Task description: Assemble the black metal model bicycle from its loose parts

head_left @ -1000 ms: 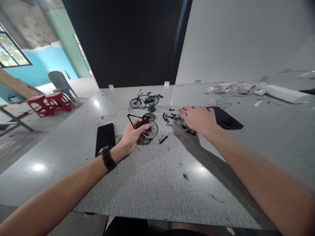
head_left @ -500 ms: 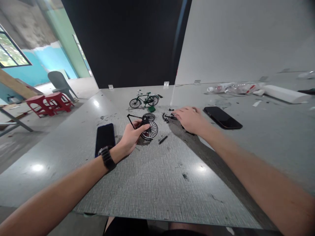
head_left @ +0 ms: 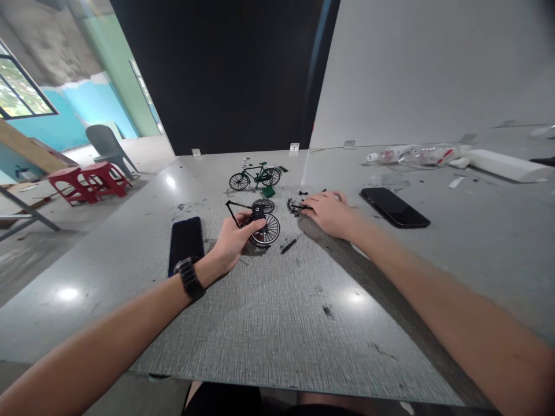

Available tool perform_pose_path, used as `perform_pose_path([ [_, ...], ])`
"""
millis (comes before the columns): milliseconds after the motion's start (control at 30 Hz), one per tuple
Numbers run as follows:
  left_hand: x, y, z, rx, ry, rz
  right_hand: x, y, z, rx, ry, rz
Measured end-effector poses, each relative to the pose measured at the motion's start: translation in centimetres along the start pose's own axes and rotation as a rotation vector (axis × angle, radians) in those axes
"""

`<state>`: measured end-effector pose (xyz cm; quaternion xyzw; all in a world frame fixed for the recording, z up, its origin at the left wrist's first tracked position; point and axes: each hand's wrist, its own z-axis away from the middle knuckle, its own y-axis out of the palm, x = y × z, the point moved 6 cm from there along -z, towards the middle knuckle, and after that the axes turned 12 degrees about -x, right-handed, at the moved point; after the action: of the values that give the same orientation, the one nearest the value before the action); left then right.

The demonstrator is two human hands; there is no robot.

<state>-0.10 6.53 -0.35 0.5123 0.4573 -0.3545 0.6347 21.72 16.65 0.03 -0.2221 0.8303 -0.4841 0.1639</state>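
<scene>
So the black frame point(head_left: 258, 211) was clamped in the left hand point(head_left: 230, 240), left of the screwdriver point(head_left: 289, 245), and looked part-built: one of two wheels point(head_left: 271, 229) seemed on, couldn't tell about the other. The loose parts point(head_left: 292, 206) beyond the screwdriver weren't fitted yet. The right hand point(head_left: 330, 214), well apart from the left, was over them; couldn't tell if gripping. Count: one screwdriver, one green bike point(head_left: 259, 174), two phones point(head_left: 395, 207), parts too jumbled.
</scene>
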Motion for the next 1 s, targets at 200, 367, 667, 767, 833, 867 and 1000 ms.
perform_pose_path([
  [200,-0.1,0.0,0.1,-0.003,-0.002,-0.015,1.3,-1.7,-0.4,-0.056,-0.124,-0.147],
  [367,0.1,0.0,-0.2,0.016,0.019,0.005,3.0,-3.4,-0.5,-0.140,-0.175,-0.265],
  [667,0.4,-0.1,-0.6,0.022,0.068,-0.028,7.2,-6.2,0.4,-0.329,-0.150,-0.469],
  [767,0.3,0.0,-0.5,0.038,0.082,-0.041,8.4,-6.5,0.6,-0.323,-0.174,-0.512],
  [833,0.2,0.0,-0.5,0.044,0.090,-0.059,8.8,-6.6,0.7,-0.316,-0.181,-0.551],
  [867,0.2,0.0,-0.4,0.044,0.096,-0.069,9.0,-6.7,0.8,-0.315,-0.187,-0.571],
  [1000,0.1,0.0,-0.4,0.055,0.120,-0.093,9.2,-7.1,1.1,-0.350,-0.176,-0.618],
])
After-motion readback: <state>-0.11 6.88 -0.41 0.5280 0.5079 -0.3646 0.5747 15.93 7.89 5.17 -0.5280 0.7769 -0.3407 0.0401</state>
